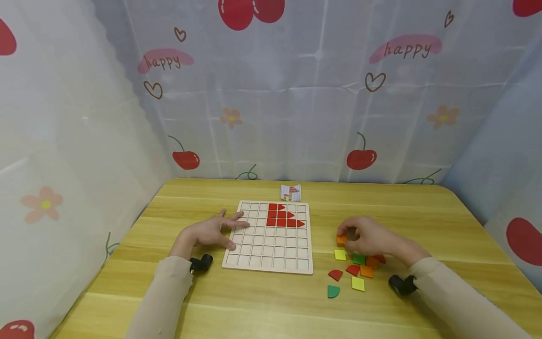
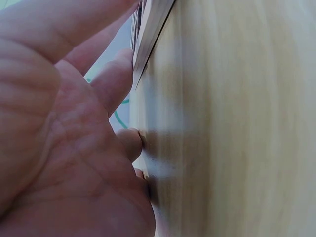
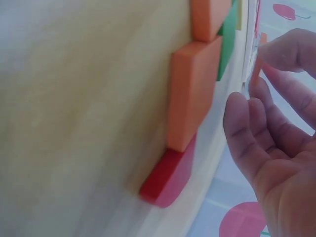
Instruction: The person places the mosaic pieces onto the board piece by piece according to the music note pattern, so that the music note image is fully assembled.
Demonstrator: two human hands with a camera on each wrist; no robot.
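My left hand (image 1: 211, 230) rests with spread fingers at the left edge of a wooden grid board (image 1: 262, 270). Several red tiles (image 1: 281, 222), squares and points, fill cells in the board's upper right part. To the right of the board, my right hand (image 1: 367, 237) pinches an orange square tile (image 1: 341, 240) between thumb and fingers. In the right wrist view that tile (image 3: 256, 64) stands edge-on at the fingertips, raised off the table. Below this hand lie loose tiles: a yellow square (image 1: 340, 254), a green one (image 1: 359, 259) and an orange square (image 1: 366, 271).
A small printed picture card (image 1: 290, 192) lies behind the board. Nearer the front are a red quarter-round tile (image 1: 335, 275), a green quarter-round tile (image 1: 333, 291) and another yellow square (image 1: 357, 284). A printed curtain (image 1: 288, 122) hangs behind the wooden table (image 1: 254, 310).
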